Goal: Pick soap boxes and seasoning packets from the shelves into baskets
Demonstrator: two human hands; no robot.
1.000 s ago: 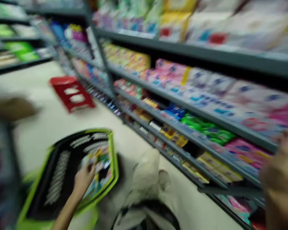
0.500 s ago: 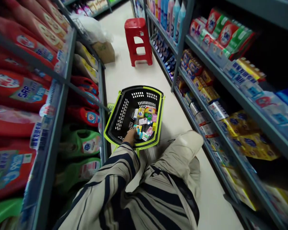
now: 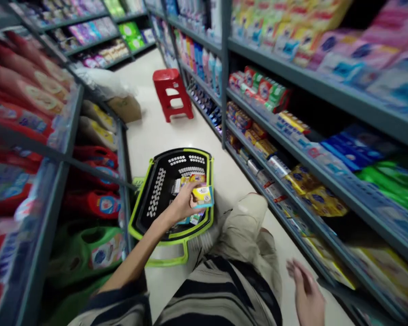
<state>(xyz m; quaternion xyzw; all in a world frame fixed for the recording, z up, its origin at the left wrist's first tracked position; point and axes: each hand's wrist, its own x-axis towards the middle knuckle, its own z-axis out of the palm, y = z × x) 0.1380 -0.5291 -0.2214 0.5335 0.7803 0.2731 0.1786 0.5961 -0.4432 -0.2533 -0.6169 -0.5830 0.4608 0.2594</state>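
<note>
My left hand (image 3: 184,203) is closed around a small soap box (image 3: 204,197), yellow and white with blue edges. It holds the box above the right side of a black shopping basket (image 3: 159,192) with a lime-green rim and handle. Inside the basket lie several small colourful packs (image 3: 194,219), partly hidden by the hand. At lower right, beside the right-hand shelving, my right hand (image 3: 306,292) is slightly blurred; its fingers are loosely bent, apart from the thumb, with nothing held.
Red detergent bottles (image 3: 104,203) and a green jug (image 3: 88,253) fill the left shelves. On the right, a shelf unit (image 3: 313,145) carries packaged goods. A red stool (image 3: 172,95) stands ahead in the aisle, and a cardboard box (image 3: 125,107) sits at the left shelf's end.
My left hand has risen out of the basket with the soap box. My right hand has come into view at lower right. The view has tilted up and turned right.
</note>
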